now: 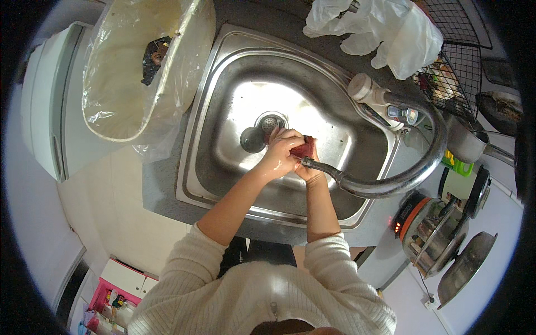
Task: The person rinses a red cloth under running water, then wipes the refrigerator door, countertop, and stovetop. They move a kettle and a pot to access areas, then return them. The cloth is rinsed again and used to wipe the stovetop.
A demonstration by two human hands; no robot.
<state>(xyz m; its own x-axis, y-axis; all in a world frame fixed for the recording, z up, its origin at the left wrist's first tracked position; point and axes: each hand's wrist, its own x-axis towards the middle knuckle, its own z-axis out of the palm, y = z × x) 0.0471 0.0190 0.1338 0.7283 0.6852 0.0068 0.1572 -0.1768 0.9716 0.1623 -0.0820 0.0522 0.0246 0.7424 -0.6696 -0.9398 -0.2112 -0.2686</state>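
Observation:
Both my hands are wet and meet over a stainless steel sink, beneath the end of a curved metal faucet. A dark red item, possibly a cloth or sponge, lies between them. My left hand is bent over its left side with curled fingers. My right hand holds it from the right, partly hidden by the faucet's tip. Just left of my fingers are the drain strainer and a dark round drain cover.
A bin lined with a clear plastic bag stands left of the sink. White plastic bags and a black wire rack are at the upper right. A metal saucepan and a glass-bodied cooker stand on the right.

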